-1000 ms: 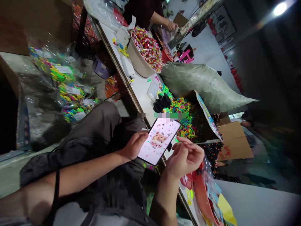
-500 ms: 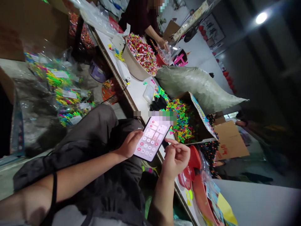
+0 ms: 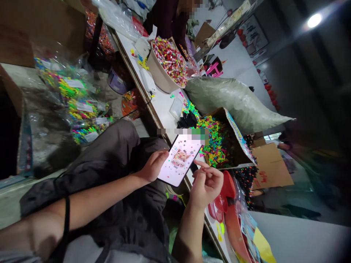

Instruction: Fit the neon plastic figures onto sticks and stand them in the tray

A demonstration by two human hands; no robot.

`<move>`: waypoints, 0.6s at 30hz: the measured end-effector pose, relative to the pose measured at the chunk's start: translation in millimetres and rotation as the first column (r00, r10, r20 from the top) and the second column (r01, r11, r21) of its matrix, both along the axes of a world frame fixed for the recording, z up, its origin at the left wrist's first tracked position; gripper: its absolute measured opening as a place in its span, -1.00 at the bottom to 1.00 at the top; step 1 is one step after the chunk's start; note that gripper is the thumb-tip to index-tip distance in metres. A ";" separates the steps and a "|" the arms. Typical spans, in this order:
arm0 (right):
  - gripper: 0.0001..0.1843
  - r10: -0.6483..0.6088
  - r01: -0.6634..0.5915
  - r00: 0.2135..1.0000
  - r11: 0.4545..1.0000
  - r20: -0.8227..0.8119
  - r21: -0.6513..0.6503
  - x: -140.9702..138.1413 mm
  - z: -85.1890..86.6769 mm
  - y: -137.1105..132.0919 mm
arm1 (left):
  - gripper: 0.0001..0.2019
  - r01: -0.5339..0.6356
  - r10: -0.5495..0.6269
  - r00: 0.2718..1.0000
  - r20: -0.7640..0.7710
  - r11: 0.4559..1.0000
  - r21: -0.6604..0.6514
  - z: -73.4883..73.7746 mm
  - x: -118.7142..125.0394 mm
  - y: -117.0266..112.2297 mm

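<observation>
My left hand (image 3: 155, 165) is closed around the left edge of a smartphone (image 3: 170, 171), its thumb lying along the side. The lit screen faces me and shows a pale background with a picture and small scattered marks; its upper end is blurred out. Just off the phone's right edge is my right hand (image 3: 207, 182), holding nothing, with the index finger stretched out and the other fingers loosely bent. Beyond the phone's upper end, a black bundle (image 3: 188, 119) lies on the white table (image 3: 161, 106).
An open box (image 3: 241, 142) of small colourful plastic pieces lies on the table. Farther back stand a beige basin (image 3: 161, 78) of mixed pieces and a large pale sack (image 3: 236, 104). Red baskets (image 3: 216, 208) are at the right. Filled clear bags (image 3: 74, 86) lie left. A person (image 3: 164, 16) works opposite.
The phone's screen has switched from a panel of round icons to a pale page with a picture. My hands hold nearly the same pose. The co-worker's hand has moved out of sight.
</observation>
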State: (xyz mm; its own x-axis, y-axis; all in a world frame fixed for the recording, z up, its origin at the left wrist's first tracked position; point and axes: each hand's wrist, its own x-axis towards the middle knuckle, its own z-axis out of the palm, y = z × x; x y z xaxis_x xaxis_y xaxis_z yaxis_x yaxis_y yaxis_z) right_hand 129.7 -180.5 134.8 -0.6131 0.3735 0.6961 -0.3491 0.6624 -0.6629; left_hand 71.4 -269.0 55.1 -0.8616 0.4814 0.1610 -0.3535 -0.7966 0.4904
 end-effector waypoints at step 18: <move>-0.91 0.010 -0.009 0.987 1.000 0.158 -0.009 8.3 0.5 2.8 | -0.61 0.000 -0.001 0.999 0.053 1.000 0.020 2.3 0.0 -0.8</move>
State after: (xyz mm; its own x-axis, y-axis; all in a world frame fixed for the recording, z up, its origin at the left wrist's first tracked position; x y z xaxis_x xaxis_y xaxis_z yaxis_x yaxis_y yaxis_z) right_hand 138.0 -177.7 135.3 -0.7187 0.3722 0.5874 -0.2462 0.6538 -0.7155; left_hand 71.4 -269.7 57.5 -0.8689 0.4790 0.1250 -0.3787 -0.8058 0.4553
